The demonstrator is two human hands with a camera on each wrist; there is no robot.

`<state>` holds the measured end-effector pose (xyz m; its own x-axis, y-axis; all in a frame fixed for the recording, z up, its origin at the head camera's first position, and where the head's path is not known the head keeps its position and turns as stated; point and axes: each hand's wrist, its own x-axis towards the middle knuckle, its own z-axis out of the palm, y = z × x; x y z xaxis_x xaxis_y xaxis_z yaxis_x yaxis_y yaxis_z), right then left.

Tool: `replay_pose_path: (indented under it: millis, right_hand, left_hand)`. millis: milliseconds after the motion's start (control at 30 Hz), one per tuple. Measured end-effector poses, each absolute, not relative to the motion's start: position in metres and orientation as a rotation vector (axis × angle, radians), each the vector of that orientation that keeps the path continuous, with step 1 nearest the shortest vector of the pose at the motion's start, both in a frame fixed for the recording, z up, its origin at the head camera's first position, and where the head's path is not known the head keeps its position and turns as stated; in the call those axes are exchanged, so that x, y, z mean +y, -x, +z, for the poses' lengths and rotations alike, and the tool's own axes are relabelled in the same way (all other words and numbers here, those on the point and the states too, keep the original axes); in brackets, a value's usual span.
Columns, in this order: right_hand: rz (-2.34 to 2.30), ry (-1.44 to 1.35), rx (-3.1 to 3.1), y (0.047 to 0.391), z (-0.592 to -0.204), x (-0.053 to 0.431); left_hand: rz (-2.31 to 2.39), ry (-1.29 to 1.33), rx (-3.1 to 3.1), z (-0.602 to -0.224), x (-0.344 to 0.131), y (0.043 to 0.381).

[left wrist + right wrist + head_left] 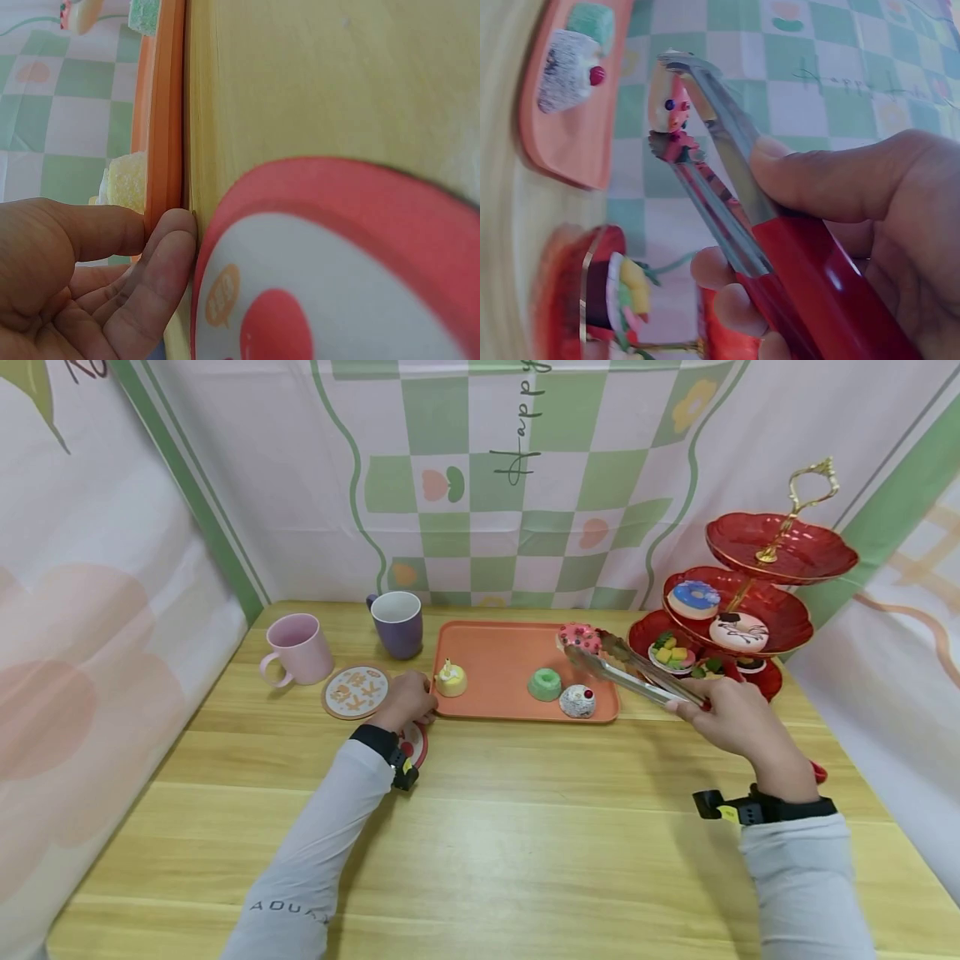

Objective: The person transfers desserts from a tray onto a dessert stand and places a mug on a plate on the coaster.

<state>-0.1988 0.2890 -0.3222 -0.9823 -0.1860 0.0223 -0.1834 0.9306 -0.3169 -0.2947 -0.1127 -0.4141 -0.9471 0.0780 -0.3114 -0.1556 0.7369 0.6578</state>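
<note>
My left hand [408, 700] pinches the left edge of an orange tray [491, 652]; in the left wrist view thumb and fingers lie on either side of its rim. My right hand [738, 718] grips metal tongs [622, 675] by their red handles [832, 285]. Between the tong tips is a pink-topped donut [579, 637] with dark dots, over the tray's back right corner. On the tray sit a yellow cake [452, 682] near my left fingers, a green ring cake [544, 685] and a white speckled cake [578, 702] with a cherry.
A red three-tier stand [783, 547] with pastries rises close behind my right hand. Left of the tray are a purple mug [399, 627], a pink mug [302, 652] and a round coaster [356, 692]. A red-rimmed coaster [337, 184] lies partly under my left wrist.
</note>
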Motion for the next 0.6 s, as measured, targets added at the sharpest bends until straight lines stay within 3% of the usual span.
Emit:
replay_pose_path:
  millis: [600]
  right_hand:
    - [-0.408,0.276,3.124,0.169,-0.305,0.314]
  left_hand:
    - [1.053,0.048,2.615,-0.416,-0.113,0.295]
